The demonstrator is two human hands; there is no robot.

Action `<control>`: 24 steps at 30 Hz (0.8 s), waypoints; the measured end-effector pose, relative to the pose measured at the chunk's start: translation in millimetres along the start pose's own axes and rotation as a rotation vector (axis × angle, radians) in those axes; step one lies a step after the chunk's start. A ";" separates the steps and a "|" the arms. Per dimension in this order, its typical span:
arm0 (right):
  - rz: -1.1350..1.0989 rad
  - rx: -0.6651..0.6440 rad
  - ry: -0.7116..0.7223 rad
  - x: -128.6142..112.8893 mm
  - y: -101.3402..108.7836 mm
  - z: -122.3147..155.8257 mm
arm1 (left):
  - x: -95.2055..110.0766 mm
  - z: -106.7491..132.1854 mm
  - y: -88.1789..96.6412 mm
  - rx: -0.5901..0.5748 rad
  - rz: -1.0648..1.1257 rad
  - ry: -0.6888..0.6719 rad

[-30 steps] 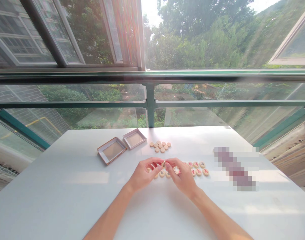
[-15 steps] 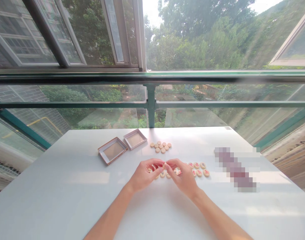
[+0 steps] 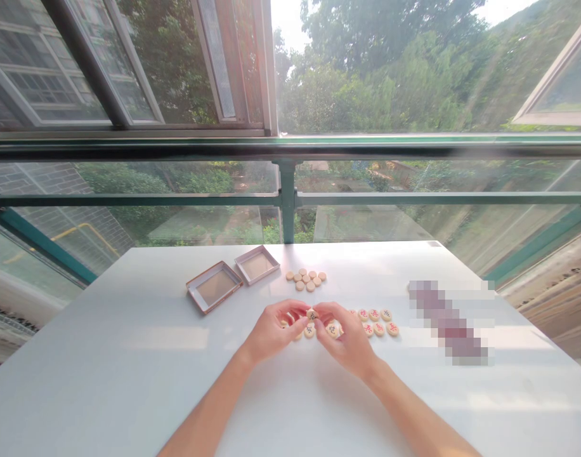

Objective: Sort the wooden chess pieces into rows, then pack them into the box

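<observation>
My left hand (image 3: 276, 331) and my right hand (image 3: 346, 332) meet over two rows of round wooden Chinese chess pieces. Between their fingertips is one Chinese chess piece (image 3: 312, 315), its dark character facing up. Thumb and fingers of each hand close on its sides. Under and beside the hands lie other pieces, such as a dark-marked piece (image 3: 309, 330) and another dark-marked piece (image 3: 332, 331); my fingers hide part of the rows. To the right, red-marked pieces (image 3: 375, 315) continue the rows, along with a dark-marked end piece (image 3: 386, 315).
Beyond my hands sits a cluster of blank-side-up pieces (image 3: 306, 279). Two shallow open box halves, a larger tray (image 3: 205, 304) and a smaller one (image 3: 257, 278), stand at the back left. A blurred-out long object (image 3: 450, 324) lies right on the white table (image 3: 129, 368). Windows and a green railing (image 3: 287, 209) rise behind.
The piece between my fingertips now shows its dark character. My right fingers have shifted slightly, uncovering more of a dark-marked piece below. The boxes and blank-side-up cluster stay put.
</observation>
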State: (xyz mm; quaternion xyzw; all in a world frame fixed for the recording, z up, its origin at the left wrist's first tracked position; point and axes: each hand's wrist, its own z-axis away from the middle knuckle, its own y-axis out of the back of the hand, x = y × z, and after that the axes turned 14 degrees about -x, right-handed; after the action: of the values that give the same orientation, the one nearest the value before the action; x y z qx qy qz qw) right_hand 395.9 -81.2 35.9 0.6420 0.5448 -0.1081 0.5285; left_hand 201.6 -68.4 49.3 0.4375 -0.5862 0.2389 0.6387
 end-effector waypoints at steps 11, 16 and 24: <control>-0.022 -0.042 0.010 0.2 -1.7 1.7 | -4.7 -2.1 0.6 0.026 -0.013 0.013; -0.017 -0.054 0.015 0.8 -2.5 1.3 | -6.8 -3.1 -0.9 0.036 0.009 0.043; 0.017 -0.075 0.022 0.4 -4.2 1.0 | -5.0 -2.5 -1.5 0.068 0.010 0.050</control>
State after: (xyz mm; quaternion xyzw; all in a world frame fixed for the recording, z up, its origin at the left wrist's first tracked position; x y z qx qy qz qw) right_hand 393.1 -82.4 32.7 0.6274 0.5488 -0.0763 0.5471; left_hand 203.3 -66.1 44.3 0.4499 -0.5636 0.2730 0.6367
